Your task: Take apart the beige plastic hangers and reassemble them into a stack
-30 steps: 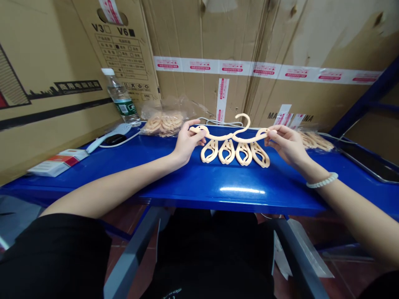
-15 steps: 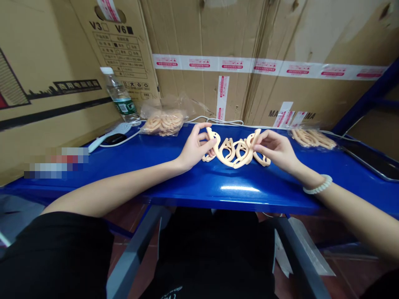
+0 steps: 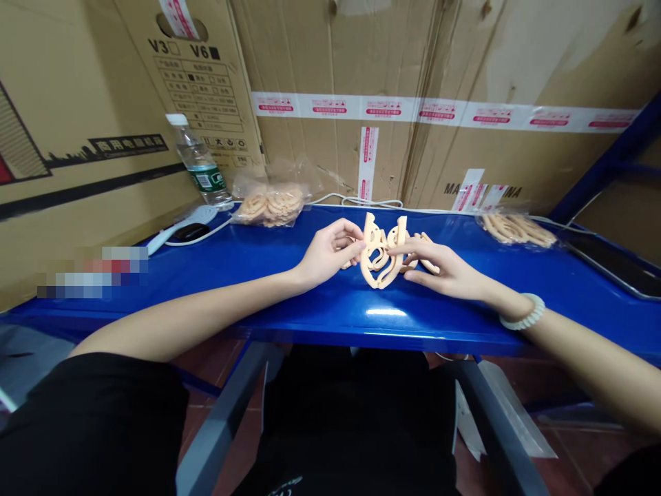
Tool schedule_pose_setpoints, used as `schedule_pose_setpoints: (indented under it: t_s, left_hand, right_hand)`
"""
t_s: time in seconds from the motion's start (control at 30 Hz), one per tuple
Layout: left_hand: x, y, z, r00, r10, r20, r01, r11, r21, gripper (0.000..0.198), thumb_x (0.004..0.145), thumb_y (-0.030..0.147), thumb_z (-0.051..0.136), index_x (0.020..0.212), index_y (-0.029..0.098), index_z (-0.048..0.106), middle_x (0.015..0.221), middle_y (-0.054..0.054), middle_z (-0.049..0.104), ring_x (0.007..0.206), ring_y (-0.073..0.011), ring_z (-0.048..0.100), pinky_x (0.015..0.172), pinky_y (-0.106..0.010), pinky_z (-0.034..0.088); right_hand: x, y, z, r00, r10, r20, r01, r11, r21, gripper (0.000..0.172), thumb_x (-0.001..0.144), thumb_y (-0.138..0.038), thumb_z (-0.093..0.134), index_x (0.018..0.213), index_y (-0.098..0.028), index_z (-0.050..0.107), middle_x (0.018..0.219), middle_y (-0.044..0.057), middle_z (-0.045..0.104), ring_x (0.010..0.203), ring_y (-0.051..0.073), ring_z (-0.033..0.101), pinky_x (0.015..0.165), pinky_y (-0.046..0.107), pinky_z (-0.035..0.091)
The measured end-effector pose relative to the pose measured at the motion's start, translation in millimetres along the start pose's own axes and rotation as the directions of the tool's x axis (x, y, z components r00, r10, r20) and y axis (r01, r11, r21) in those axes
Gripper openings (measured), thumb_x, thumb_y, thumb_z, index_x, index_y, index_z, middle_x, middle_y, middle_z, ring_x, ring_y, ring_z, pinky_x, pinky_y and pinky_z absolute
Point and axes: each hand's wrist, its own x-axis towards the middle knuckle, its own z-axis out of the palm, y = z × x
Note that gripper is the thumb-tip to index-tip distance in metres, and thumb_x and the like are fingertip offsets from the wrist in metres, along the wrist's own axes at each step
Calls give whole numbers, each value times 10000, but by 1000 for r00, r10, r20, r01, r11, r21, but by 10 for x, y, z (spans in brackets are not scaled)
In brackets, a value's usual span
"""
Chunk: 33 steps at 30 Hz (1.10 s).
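A beige folding clothes hanger (image 3: 379,281) stands above the blue table with its two arms swung up, close together in a narrow V. My left hand (image 3: 333,251) pinches the left arm of it between thumb and fingers. With its fingers stretched and the thumb apart, my right hand (image 3: 447,272) rests fingertips against the right arm and does not close round it. Behind the held hanger and partly hidden by my hands lie more beige hanger pieces (image 3: 428,265).
A clear bag of beige hangers (image 3: 273,204) lies at the back left, another bag (image 3: 519,229) at the back right. A water bottle (image 3: 202,169), a white brush-like tool (image 3: 180,227) and a black phone (image 3: 614,262) are also on the table (image 3: 279,313). Cardboard boxes (image 3: 330,151) wall the back.
The hanger's arms have swung inward, from a wide V to a narrow one. My right hand has moved left and its fingers have loosened from a pinch to stretched out.
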Motion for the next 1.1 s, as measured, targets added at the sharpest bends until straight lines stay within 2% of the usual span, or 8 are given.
schedule_pose_setpoints:
  t_s: [0.2, 0.3, 0.37, 0.47, 0.63, 0.83, 0.97, 1.1]
  left_hand:
    - [-3, 21, 0, 991, 106, 78, -110, 992, 54, 200, 879, 242, 662, 1056, 149, 656, 1061, -80, 700, 950, -181, 683, 784, -296, 588]
    - [-15, 17, -3, 979, 121, 163, -130, 990, 50, 261, 885, 234, 664, 1138, 169, 660, 1218, -97, 676, 1193, -243, 628, 960, -368, 565]
    - [-25, 12, -1, 968, 98, 229, -105, 994, 17, 316, 894, 241, 666, 1203, 181, 641, 1288, -102, 656, 1222, -254, 623, 1022, -404, 540]
    - [-32, 6, 6, 963, 64, 260, -59, 998, -26, 391, 901, 252, 674, 1278, 179, 602, 1303, -118, 651, 1176, -254, 654, 1028, -417, 539]
    - [-16, 6, 3, 978, 45, 203, -33, 997, -65, 463, 900, 265, 688, 1337, 177, 564, 1350, -132, 628, 1229, -276, 628, 1053, -433, 528]
    - [-43, 10, -1, 953, 73, 294, -91, 995, 46, 464, 891, 274, 683, 1343, 218, 600, 1502, -128, 514, 1379, -317, 500, 1093, -487, 491]
    - [-54, 27, -2, 940, 86, 330, -115, 991, 70, 483, 880, 278, 681, 1348, 252, 564, 1519, -115, 490, 1440, -307, 435, 1149, -514, 428]
    - [-26, 45, -35, 964, 108, 245, -125, 991, 56, 537, 857, 294, 692, 1346, 263, 474, 1549, -126, 443, 1472, -298, 388, 1137, -507, 425]
  right_hand:
    - [-16, 24, -12, 996, 64, -57, -67, 996, -60, 424, 991, -401, 618, 1407, -321, 591, 1348, 68, 644, 1040, 255, 663, 924, 465, 563]
    - [-18, 13, -14, 997, 55, -53, -59, 997, -59, 431, 988, -396, 626, 1412, -335, 583, 1352, 59, 643, 1031, 252, 660, 914, 460, 564]
    - [-16, 4, -14, 998, 44, -47, -47, 997, -57, 441, 983, -389, 634, 1418, -345, 574, 1360, 54, 637, 1041, 253, 654, 907, 453, 568]
    - [-12, 0, -13, 998, 57, -37, -57, 998, -18, 456, 987, -369, 629, 1436, -349, 552, 1385, 58, 611, 1045, 250, 658, 899, 448, 579]
    - [-16, 29, -16, 996, 75, -55, -71, 995, 68, 516, 976, -356, 647, 1471, -360, 500, 1463, 58, 536, 1128, 263, 628, 907, 444, 596]
    - [-30, 22, -9, 998, 63, 19, -65, 993, 98, 482, 960, -363, 672, 1426, -330, 554, 1425, 72, 572, 1087, 240, 650, 925, 434, 587]
    - [-20, -32, -87, 981, 189, 50, -196, 945, 263, 480, 950, -398, 684, 1405, -276, 590, 1256, 77, 682, 1049, 239, 680, 954, 440, 572]
    - [-51, 17, -362, 937, 349, -35, -325, 902, 286, 493, 891, -482, 732, 1308, -226, 673, 1132, 91, 734, 1004, 265, 692, 904, 445, 583]
